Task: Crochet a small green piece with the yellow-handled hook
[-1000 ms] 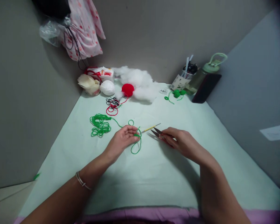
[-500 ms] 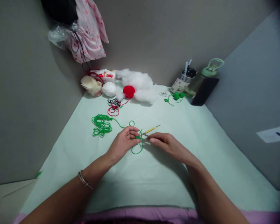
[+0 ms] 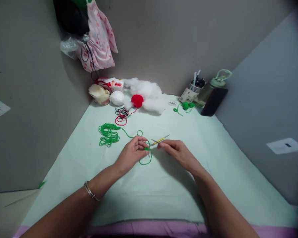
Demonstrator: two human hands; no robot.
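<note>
Green yarn (image 3: 147, 149): left hand (image 3: 134, 151) pinching, right hand (image 3: 177, 152) angled inward, apparently gripping scissors (image 3: 155, 141).

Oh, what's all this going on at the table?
Someone is working with green yarn: the left hand pinches a piece of it, and the right hand holds scissors, with the tips close to the yarn. A yellow-handled tool lies just beyond the scissors. Farther back are a red ball and fluffy white stuffing.

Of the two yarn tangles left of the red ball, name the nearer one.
The green tangle, with a strand toward the left hand; the farther tangle mixes black and red.
</note>
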